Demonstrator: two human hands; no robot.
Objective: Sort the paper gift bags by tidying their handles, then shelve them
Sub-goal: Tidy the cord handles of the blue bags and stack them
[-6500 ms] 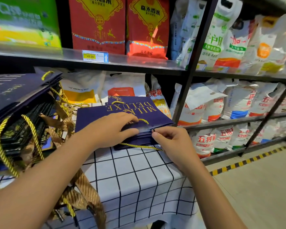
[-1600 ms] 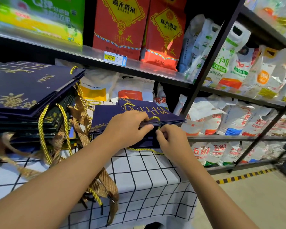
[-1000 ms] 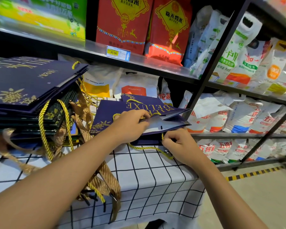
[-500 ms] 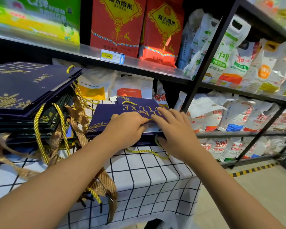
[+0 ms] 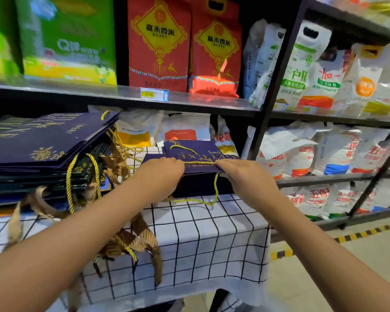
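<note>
Navy gift bag [image 5: 196, 162] lies flat on a small stack at the back of the checked table [image 5: 212, 235], between both hands. Left hand [image 5: 161, 176] grips its left edge, right hand [image 5: 245, 176] grips the right edge, fingers curled. Gold cord handle [image 5: 215, 192] droops over the stack's front; bigger bag pile [image 5: 43, 152] sits left.

"45.00" on shelf price tag [image 5: 154, 95]

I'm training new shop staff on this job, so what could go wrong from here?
The yellow cord handle hangs loose over the front of the small blue bag pile that the left hand and right hand hold; it could snag when lifted. The tall bag stack leans, with cords and brown ribbons dangling off the table edge; a tug might topple it.
</note>
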